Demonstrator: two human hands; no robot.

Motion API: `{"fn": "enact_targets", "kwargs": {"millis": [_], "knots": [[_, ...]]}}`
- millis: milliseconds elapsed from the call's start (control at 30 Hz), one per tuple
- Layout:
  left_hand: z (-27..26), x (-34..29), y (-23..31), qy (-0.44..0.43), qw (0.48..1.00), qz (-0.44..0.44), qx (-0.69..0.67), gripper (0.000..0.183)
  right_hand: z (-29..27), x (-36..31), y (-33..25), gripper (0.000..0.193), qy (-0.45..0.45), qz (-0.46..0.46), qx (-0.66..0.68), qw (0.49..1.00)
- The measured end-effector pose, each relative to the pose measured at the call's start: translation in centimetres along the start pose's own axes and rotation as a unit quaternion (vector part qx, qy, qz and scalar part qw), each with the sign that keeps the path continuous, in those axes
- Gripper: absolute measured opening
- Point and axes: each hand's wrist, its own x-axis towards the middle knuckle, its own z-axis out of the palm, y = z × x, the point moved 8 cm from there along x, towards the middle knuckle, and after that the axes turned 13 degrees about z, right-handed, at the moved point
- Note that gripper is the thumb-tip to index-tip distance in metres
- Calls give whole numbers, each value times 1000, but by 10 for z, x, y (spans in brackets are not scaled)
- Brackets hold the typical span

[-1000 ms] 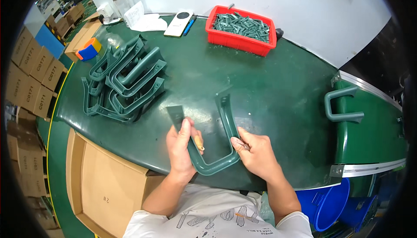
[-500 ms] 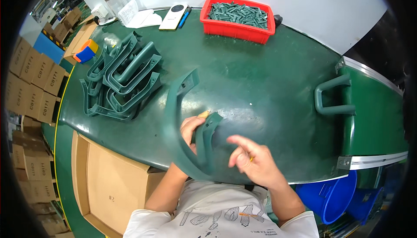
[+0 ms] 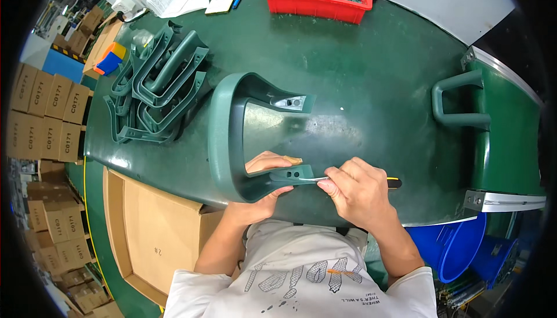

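Note:
A dark green U-shaped plastic handle stands in front of me, its two ends pointing right. My left hand is closed round its nearer arm, with a yellowish cover on one fingertip. In my right hand is a slim-bladed knife with a black and yellow grip. Its thin metal blade meets the tip of that nearer arm, close to two small holes. The farther arm's end, also with holes, is untouched.
Several similar green handles lie heaped at the left. A red bin of small green pieces stands at the back. Another handle rests by the green conveyor at right. An open carton and blue bins are below the table edge.
The handle has turned so its ends point right and it shows more clearly. My right hand has come over to its nearer end, bringing the blade against it. The view has shifted slightly.

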Motion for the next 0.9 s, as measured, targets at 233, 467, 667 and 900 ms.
{"fn": "enact_targets", "kwargs": {"millis": [233, 467, 667, 900], "knots": [[2, 0, -2, -17, 1000, -19, -3, 31, -1, 0, 1, 19, 17, -10, -8, 1000], [5, -8, -9, -12, 996, -47, -80, 31, -1, 0, 5, 18, 6, -6, 4, 1000], [2, -7, -10, 30, 996, -47, -75, 33, -4, 0, 18, 19, 11, 33, 56, 998], [-1, -5, -8, -4, 998, -30, -47, 30, 2, -2, -3, 19, -3, -14, -4, 1000]]}}
